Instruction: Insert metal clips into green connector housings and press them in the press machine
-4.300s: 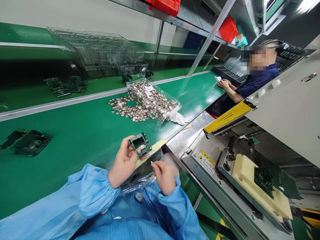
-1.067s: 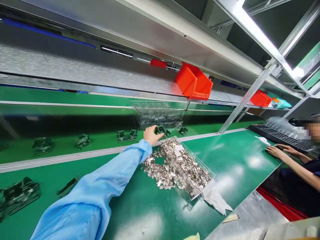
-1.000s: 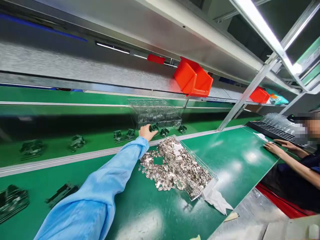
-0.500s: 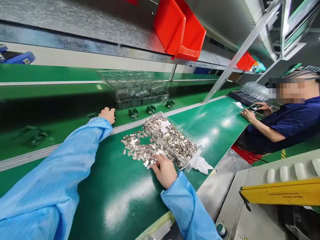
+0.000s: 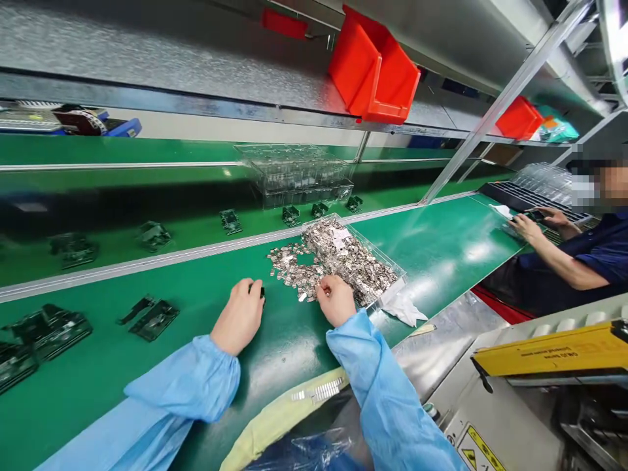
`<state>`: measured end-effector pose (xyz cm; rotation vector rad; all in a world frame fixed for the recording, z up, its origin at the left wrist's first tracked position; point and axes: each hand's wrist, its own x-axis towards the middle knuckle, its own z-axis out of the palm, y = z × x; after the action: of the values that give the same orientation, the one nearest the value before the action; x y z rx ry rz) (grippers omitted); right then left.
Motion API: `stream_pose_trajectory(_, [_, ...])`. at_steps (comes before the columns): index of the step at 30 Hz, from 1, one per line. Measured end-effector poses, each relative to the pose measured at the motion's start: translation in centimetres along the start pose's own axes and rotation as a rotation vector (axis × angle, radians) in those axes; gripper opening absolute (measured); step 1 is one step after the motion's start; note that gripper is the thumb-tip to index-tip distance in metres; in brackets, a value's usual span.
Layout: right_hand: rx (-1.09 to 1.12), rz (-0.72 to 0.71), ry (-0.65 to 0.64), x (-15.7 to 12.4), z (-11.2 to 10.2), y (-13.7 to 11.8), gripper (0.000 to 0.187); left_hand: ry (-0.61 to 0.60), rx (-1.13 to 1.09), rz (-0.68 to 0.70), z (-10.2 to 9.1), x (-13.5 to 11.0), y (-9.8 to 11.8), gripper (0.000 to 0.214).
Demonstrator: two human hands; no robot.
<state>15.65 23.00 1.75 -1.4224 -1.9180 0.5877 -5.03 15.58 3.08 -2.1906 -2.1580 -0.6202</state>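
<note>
My left hand rests on the green mat with its fingers curled round a small dark part that shows only at the fingertips. Just right of it, my right hand has its fingers bent down and pinched at the near edge of a loose pile of small metal pieces. What it pinches is hidden. Behind the pile lies a clear tray heaped with the same metal pieces. Both my arms are in light blue sleeves.
Dark green parts sit in a row on the far belt before a stack of clear trays. More dark parts lie at the left. A white cloth, a machine with a yellow bar and a co-worker are at the right.
My left hand has drawn back from the far belt to the mat near me, now with a small dark part. My right hand stays at the metal pile.
</note>
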Motion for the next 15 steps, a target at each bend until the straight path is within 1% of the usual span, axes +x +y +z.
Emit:
stream_pose_trajectory(2, [0.074, 0.007, -0.003, -1.1, -0.7, -0.8, 0.016, 0.018, -0.071, -0.043, -0.2, -2.8, -0.7, 0.051])
stream_pose_trajectory(4, [0.142, 0.011, -0.023, -2.6, -1.7, -1.7, 0.018, 0.008, -0.172, -0.080, -1.2, -4.4, -1.8, 0.075])
stream_pose_trajectory(7, [0.378, 0.061, -0.080, -5.4, -3.3, -3.0, 0.022, -0.077, -0.283, -0.088, -2.5, -5.7, -4.3, 0.097])
stream_pose_trajectory(9, [0.575, 0.160, -0.121, -7.5, -3.9, -3.7, 0.024, -0.121, -0.331, -0.073, -2.2, -6.0, -6.2, 0.105])
stream_pose_trajectory(11, [0.705, 0.283, -0.137, -9.6, -4.0, -4.1, 0.026, -0.144, -0.383, -0.054, -1.1, -5.8, -7.7, 0.107])
stream_pose_trajectory(12, [0.747, 0.334, -0.133, -10.5, -3.8, -4.1, 0.028, -0.153, -0.410, -0.040, -0.6, -5.6, -8.2, 0.105])
stream_pose_trajectory(14, [0.804, 0.407, -0.102, -12.1, -3.2, -3.8, 0.032, -0.145, -0.460, -0.008, 0.2, -4.8, -8.6, 0.095])
stream_pose_trajectory(15, [0.818, 0.427, -0.080, -12.7, -2.8, -3.6, 0.033, -0.124, -0.495, 0.005, 0.4, -4.6, -8.4, 0.087])
